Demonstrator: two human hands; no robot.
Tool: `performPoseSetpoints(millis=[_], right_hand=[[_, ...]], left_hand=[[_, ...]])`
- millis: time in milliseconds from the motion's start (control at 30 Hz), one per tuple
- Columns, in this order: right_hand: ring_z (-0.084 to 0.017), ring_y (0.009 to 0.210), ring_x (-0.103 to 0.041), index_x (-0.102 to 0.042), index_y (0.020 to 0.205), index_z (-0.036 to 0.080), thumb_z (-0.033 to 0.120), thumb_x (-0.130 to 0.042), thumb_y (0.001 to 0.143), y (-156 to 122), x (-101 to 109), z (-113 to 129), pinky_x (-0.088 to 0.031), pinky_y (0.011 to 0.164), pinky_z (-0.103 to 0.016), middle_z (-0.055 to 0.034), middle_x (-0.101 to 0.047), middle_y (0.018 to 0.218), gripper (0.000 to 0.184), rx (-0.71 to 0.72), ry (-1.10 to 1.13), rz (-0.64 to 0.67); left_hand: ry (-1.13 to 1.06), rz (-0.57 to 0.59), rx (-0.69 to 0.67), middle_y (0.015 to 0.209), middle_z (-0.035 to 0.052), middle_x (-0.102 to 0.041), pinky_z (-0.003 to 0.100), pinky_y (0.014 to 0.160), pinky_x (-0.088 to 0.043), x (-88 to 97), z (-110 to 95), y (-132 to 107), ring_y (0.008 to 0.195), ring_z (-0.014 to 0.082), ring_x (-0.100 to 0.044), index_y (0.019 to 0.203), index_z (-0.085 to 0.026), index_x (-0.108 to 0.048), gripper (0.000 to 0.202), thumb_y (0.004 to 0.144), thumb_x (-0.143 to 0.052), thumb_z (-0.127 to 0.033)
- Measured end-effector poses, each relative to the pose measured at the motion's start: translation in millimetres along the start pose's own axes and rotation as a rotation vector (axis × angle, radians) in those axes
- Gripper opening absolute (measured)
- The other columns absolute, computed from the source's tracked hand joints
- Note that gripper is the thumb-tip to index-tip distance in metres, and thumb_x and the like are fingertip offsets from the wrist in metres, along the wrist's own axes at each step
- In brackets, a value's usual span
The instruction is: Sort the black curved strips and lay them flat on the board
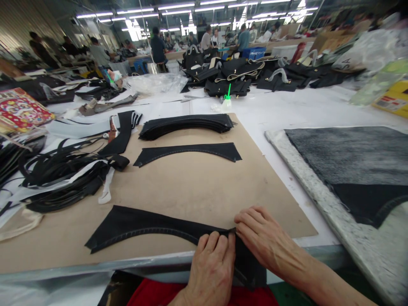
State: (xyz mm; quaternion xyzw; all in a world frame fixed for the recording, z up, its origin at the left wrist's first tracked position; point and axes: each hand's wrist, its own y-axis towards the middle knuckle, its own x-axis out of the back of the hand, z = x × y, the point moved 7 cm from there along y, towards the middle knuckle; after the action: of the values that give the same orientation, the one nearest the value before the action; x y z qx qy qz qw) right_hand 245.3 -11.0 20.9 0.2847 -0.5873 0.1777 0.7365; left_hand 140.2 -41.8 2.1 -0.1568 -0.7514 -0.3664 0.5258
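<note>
A black curved fabric piece (143, 225) with a line of stitching along its inner curve lies near the front edge of the table, its right end hanging over that edge. My left hand (212, 263) presses on the piece, fingers together and curled over it. Close beside it, my right hand (266, 238) grips the upper edge, where the material looks folded; its fingertips are partly hidden. Farther back lies a single similar black piece (188, 153), and behind that a stack of black curved pieces (186, 125).
Brown board (191, 187) covers the work area. Coiled black strips (66, 178) lie at left. A green-tipped bottle (227, 101) stands behind the stacked pieces. At right is a speckled slab (306, 182) with dark material on it. Black bags (236, 72) and several people are farther back.
</note>
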Motion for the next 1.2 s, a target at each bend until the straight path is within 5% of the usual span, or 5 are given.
performPoseSetpoints(millis=[433,667,1200], right_hand=[[-0.021,0.086,-0.049,-0.053,0.082,0.017,0.008,-0.052,0.087,-0.6,-6.8,4.1,-0.034,0.092,-0.042,-0.0036,-0.058,0.089,0.010,0.049,0.006,-0.012],[-0.019,0.077,-0.045,-0.051,0.079,0.017,0.005,-0.049,0.087,0.6,-9.2,3.4,-0.035,0.086,-0.039,-0.0027,-0.055,0.082,0.014,0.041,0.041,0.010],[-0.019,0.079,-0.046,-0.049,0.087,0.018,0.008,-0.042,0.092,1.3,-6.3,-8.1,-0.032,0.081,-0.037,-0.0030,-0.056,0.085,0.013,-0.068,0.156,0.071]], left_hand=[[-0.023,-0.098,-0.038,0.101,0.0085,-0.062,0.036,0.084,-0.036,12.0,-0.5,-0.6,0.096,0.0234,-0.051,0.122,-0.008,-0.057,0.040,0.094,-0.030,-0.015],[-0.018,-0.120,-0.038,0.102,0.0103,-0.062,0.037,0.084,-0.039,10.8,-0.3,-2.1,0.096,0.0246,-0.052,0.118,-0.006,-0.058,0.035,0.088,-0.042,-0.012],[0.000,0.021,-0.059,0.093,0.0122,-0.054,0.037,0.072,-0.043,3.7,1.8,4.9,0.085,0.0233,-0.050,0.132,-0.003,-0.047,0.047,0.085,-0.047,-0.010]])
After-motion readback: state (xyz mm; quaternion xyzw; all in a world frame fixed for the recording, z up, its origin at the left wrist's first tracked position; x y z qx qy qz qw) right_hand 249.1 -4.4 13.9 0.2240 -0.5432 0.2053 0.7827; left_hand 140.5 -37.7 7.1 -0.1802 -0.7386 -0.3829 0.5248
